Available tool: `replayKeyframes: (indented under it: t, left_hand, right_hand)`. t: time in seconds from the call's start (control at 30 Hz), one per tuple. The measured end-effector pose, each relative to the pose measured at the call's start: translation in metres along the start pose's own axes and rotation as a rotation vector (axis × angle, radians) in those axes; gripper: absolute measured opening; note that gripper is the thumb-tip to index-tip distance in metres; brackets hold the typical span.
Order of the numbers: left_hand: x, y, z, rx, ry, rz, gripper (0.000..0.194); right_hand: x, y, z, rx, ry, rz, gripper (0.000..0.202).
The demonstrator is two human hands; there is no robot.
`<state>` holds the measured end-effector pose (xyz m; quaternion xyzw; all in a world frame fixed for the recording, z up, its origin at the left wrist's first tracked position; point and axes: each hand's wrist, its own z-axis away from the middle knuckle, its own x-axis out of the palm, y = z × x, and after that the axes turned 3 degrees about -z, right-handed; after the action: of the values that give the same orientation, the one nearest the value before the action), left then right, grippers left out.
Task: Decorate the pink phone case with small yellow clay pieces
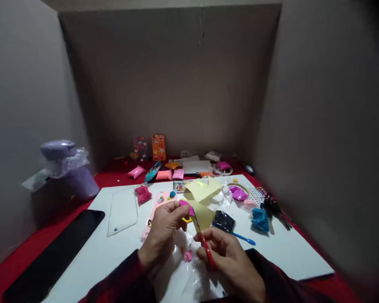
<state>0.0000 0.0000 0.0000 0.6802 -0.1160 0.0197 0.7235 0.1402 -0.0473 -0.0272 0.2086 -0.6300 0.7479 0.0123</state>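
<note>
Between the fingers of my left hand (166, 225) is a small magenta piece (187, 207), perhaps a packet or sheet; its kind is unclear. My right hand (225, 254) grips red-handled scissors (207, 251), and their blades meet the edge of the magenta piece. Beneath my hands lie clear plastic wrap (194, 282) and a small pink lump (188, 255). A pink phone case (156, 209) with small decorations lies partly behind my left hand. Pale yellow paper (205, 214) sits just beyond the scissors.
On the white board (82, 252) are a clear phone case (123, 210), a dark packet (224, 221), a blue brush-like tool (244, 239), a blue packet (260, 220) and dark-handled tools (271, 206). A black phone-like slab (57, 252) lies left. A purple container (78, 179) stands behind it.
</note>
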Motion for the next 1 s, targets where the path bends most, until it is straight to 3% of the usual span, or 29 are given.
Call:
replayKeyframes:
  t: [1.0]
  left_hand:
    - [-0.0015,0.0052,0.0002,-0.003,-0.012,-0.035,0.014]
  right_hand:
    - [-0.0006,-0.0043,0.0019,0.009,-0.022,0.065,0.028]
